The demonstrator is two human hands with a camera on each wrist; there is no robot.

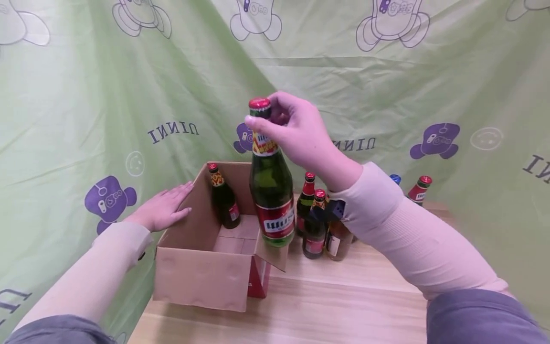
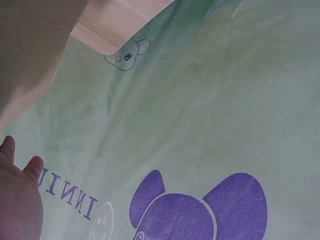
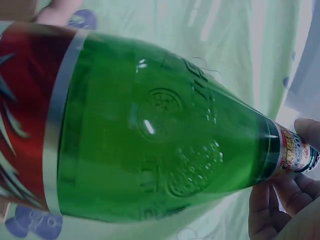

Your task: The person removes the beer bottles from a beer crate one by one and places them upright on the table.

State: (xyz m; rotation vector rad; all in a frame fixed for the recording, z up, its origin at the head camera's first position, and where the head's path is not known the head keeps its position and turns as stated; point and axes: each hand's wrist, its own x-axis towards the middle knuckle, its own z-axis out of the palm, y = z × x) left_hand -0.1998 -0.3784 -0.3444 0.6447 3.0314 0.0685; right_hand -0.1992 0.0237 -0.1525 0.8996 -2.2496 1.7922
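My right hand (image 1: 302,131) pinches the neck of a green beer bottle (image 1: 271,179) with a red cap and red label. It hangs upright in the air at the right side of an open cardboard box (image 1: 199,277). The right wrist view shows the bottle's green glass (image 3: 150,130) up close, thumb and fingers at its neck. My left hand (image 1: 165,208) rests with straight fingers on the box's left wall. In the left wrist view only part of the left hand (image 2: 20,200) shows, beside the cardboard (image 2: 30,55). Another green bottle (image 1: 224,200) stands inside the box at the back left.
On the wooden table (image 1: 335,306), right of the box, stand several bottles, among them a dark green one (image 1: 314,234) and a pale one (image 1: 337,241). A red-capped bottle (image 1: 418,191) is farther right, partly behind my forearm. A green printed cloth (image 1: 193,86) hangs behind.
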